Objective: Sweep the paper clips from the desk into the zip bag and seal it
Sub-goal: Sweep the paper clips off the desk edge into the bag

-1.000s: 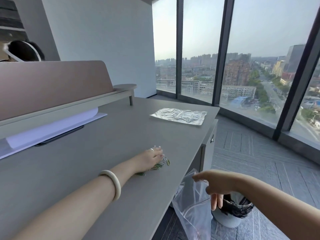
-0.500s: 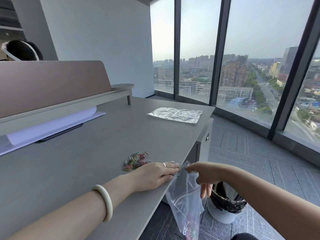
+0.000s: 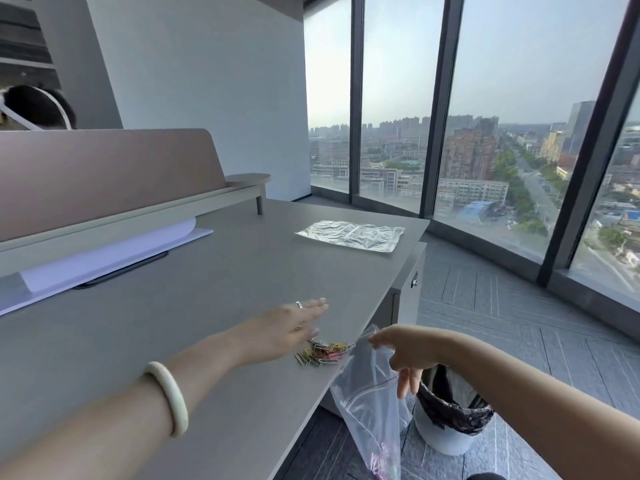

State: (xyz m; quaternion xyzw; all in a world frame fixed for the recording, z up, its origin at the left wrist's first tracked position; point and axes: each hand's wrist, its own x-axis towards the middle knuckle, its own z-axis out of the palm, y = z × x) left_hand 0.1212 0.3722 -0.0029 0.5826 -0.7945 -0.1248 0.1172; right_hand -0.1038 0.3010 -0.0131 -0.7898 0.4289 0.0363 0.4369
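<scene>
— Paper clips, where are they from where you stand?

— Heaped in a small coloured pile near the front edge of the grey surface, just beside the mouth of the zip bag. A few more sit at the bag's bottom.

— And the hands?

— Left hand lies flat and released, fingers spread, touching the pile's far side; a ring and a pale bangle show. Right hand pinches the bag's top corner at the surface edge, grip closed on the plastic, and the bag hangs below.

— Anything else about?

— A crumpled clear sheet farther back, and a lined bin on the floor.
</scene>
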